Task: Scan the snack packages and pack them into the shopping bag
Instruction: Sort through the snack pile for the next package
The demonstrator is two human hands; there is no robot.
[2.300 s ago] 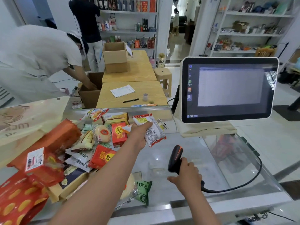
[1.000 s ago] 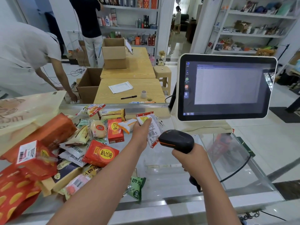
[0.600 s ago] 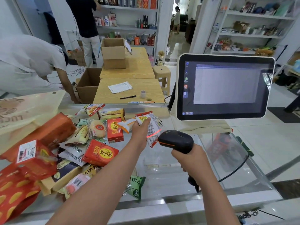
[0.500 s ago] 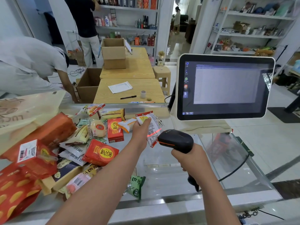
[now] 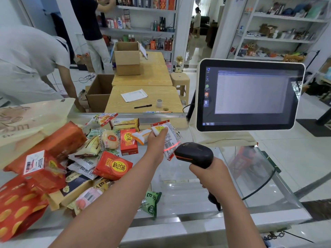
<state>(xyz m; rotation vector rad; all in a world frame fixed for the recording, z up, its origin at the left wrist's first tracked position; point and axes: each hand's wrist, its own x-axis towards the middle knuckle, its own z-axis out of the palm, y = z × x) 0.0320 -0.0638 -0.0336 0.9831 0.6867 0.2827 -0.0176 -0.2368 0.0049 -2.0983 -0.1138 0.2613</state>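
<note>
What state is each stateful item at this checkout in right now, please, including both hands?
Left hand: holds the white snack packet, barcode facing the scanner.
Right hand: grips the barcode scanner.
Barcode scanner: on, red line across the packet's barcode.
Monitor: on, showing a window.
Cardboard box: open on the far table.

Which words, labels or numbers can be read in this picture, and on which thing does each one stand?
"罗汉果": on the yellow disc of the red packet in the pile.
"LUC", upside down and cut off: on the beige shopping bag.
Too small or blurred: the print and barcode on the white snack packet in the left hand, the monitor window, the scanner brand.
</note>
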